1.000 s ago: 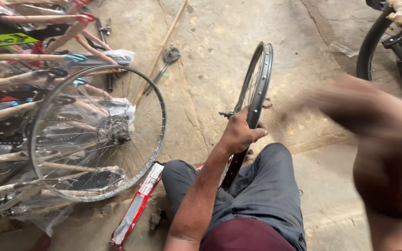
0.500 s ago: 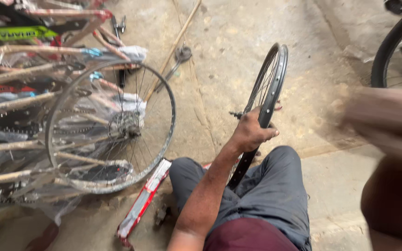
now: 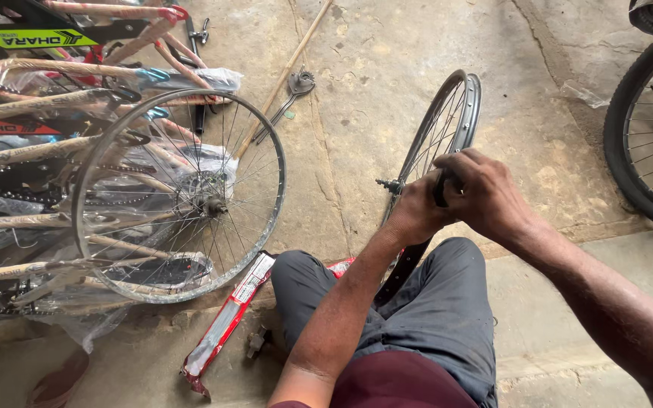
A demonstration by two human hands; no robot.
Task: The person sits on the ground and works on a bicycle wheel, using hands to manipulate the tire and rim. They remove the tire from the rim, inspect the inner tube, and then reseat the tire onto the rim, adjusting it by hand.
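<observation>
Head view: upright spoked steel rim point(image 3: 447, 125), centre frame, is gripped by left hand point(image 3: 415, 211) and right hand point(image 3: 485, 193), fingers curled tight; second rim point(image 3: 179, 196) lies left.

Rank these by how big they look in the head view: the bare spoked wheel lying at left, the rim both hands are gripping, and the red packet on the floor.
1. Bare spoked wheel.
2. Rim, seen nearly edge-on, so unsure.
3. Red packet.
</observation>
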